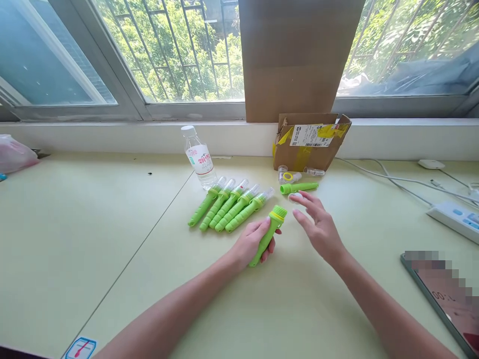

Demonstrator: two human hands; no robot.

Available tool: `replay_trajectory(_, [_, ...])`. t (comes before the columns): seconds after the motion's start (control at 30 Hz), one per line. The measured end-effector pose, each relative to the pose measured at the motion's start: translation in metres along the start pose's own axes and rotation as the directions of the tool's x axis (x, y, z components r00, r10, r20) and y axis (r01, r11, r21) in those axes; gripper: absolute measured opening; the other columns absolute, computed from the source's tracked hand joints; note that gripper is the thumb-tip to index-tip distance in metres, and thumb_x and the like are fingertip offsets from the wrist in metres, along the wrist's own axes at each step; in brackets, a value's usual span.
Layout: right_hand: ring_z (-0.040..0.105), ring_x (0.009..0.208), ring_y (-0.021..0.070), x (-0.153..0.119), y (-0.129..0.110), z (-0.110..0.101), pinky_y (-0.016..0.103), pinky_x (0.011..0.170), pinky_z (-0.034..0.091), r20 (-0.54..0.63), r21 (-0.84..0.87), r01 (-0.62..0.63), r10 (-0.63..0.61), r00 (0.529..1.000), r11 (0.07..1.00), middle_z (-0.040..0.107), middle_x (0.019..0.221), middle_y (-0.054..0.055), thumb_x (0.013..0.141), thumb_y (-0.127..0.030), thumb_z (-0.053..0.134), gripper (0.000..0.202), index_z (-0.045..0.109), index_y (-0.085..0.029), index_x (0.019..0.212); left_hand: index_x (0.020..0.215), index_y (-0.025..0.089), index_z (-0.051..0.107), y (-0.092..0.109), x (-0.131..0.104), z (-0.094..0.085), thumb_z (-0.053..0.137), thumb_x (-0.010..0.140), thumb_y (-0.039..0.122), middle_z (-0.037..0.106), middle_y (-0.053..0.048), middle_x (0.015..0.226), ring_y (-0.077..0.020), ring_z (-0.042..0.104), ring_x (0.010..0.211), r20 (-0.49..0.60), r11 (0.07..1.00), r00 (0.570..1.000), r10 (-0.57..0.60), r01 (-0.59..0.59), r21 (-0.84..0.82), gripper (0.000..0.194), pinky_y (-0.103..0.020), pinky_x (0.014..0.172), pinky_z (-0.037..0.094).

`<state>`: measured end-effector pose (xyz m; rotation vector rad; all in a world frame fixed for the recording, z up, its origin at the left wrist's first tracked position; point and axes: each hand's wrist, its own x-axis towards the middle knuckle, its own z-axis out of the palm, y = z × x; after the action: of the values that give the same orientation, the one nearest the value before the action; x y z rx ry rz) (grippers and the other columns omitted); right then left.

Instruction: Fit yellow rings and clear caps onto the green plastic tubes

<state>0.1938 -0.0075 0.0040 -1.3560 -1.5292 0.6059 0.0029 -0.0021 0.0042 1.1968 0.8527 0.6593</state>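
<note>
My left hand (257,240) is wrapped round a green ribbed tube (266,237), its threaded open end with a yellow ring pointing up and right. To its right, my right hand (317,224) has its thumb and fingers apart, with the fingertips at a small round whitish piece (295,198); whether they grip it is unclear. Several green tubes with clear tops (232,205) lie side by side left of my hands. Beyond my right hand lies another green tube (298,187) without a clear top, beside loose clear parts and a yellow ring (288,176).
A water bottle (202,162) stands behind the row of tubes. An open cardboard box (309,144) is at the back by the window. On the right are cables, a power strip (456,218) and a phone (437,299). A pink bag (15,155) sits far left.
</note>
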Motion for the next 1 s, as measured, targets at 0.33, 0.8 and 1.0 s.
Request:
replay_trajectory(0.33, [0.041,0.130,0.0253,-0.015,-0.001,0.001,0.046,0.108,0.034,0.103,0.205,-0.081,0.061,0.993,0.975,0.044,0.139,0.002,0.088,-0.042,0.056,0.025,0.067,-0.035,0.109,0.089,0.016,0.055,0.002,0.000,0.003,0.036,0.088,0.064,0.051,0.003,0.052,-0.0080,0.042,0.035,-0.004,0.999,1.000,-0.025,0.025,0.038,0.052,-0.019,0.035,0.032])
replay_trajectory(0.8, [0.041,0.130,0.0274,-0.017,-0.002,0.002,0.050,0.107,0.034,-0.009,0.084,0.071,-0.071,0.997,0.994,0.046,0.137,0.002,0.089,-0.035,0.056,0.022,0.070,-0.035,0.105,0.089,0.016,0.056,0.003,-0.001,0.005,0.034,0.090,0.062,0.051,0.004,0.053,-0.0070,0.042,0.036,-0.001,0.989,0.998,-0.059,0.058,0.139,0.051,-0.018,0.036,0.031])
replay_trajectory(1.0, [0.041,0.131,0.0270,-0.019,-0.003,0.002,0.050,0.106,0.037,-0.012,0.068,0.138,-0.137,0.990,0.988,0.046,0.137,0.003,0.089,-0.031,0.055,0.025,0.068,-0.035,0.109,0.091,0.016,0.056,0.002,-0.002,0.003,0.032,0.090,0.063,0.051,0.003,0.054,-0.0071,0.041,0.035,0.022,0.986,0.998,-0.063,0.059,0.155,0.053,-0.019,0.035,0.029])
